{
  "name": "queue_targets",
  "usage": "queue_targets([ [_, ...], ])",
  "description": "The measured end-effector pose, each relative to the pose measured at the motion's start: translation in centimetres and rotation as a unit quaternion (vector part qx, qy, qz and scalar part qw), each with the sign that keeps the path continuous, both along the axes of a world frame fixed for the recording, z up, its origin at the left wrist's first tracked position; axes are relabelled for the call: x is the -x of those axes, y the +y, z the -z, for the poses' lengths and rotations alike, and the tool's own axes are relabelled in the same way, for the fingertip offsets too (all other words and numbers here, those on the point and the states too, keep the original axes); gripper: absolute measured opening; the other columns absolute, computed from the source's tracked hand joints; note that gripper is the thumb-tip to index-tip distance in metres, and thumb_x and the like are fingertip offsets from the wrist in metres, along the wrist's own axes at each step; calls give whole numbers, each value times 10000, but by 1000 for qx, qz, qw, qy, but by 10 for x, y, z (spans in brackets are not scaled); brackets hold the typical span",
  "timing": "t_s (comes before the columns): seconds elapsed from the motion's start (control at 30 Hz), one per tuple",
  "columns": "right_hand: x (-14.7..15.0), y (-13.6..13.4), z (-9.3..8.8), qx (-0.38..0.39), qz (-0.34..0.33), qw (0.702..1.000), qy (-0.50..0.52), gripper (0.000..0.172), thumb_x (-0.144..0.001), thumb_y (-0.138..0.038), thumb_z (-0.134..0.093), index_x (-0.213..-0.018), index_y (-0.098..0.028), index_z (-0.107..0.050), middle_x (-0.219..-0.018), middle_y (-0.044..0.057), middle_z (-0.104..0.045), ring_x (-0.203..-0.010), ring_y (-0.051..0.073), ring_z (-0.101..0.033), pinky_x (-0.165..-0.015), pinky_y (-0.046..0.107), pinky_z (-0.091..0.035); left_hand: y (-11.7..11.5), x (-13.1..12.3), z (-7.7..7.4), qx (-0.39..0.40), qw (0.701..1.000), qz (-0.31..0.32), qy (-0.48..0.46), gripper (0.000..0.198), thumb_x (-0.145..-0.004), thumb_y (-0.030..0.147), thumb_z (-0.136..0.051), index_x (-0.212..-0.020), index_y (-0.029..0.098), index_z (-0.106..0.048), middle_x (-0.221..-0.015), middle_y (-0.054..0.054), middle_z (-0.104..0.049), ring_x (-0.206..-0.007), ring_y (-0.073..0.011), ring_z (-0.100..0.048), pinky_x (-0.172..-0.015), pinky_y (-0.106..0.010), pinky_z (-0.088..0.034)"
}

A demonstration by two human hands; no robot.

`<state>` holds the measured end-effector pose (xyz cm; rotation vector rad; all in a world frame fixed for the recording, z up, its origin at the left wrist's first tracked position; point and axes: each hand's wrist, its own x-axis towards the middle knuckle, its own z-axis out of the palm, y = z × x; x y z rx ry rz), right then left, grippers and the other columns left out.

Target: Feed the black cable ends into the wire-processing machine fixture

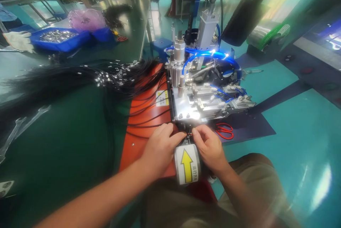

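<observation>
My left hand (162,146) and my right hand (209,146) meet at the front edge of a small pneumatic machine (207,96). Both pinch a thin black wire with a red end (188,135) between fingertips, just above a white cylinder with a yellow arrow label (187,164). A big bundle of black wires (80,79) fans out from the left across the orange plate (144,118) towards my left hand.
Red-handled scissors (225,131) lie right of my right hand. Blue air hoses (207,55) loop over the machine. A blue tray of metal parts (60,39), a pink bag (85,19) and a white glove (18,40) sit far left. Wrenches (23,123) lie on the green table.
</observation>
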<state>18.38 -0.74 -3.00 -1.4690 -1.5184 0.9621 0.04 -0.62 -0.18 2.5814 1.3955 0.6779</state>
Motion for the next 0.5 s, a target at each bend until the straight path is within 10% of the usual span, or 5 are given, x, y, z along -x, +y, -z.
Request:
queue_targets([
  [0.5,0,0,4,11,-3,1000,7,261,-959,-395,-501,-834,-189,-600,-740,9,-610,-675,148,-564,-591,228,-437,1,0,2,-7,1000,6,-8,234,-920,125,-505,-1043,180,-697,-876,-68,-558,-793,-203,-497,-701,-319,-446],
])
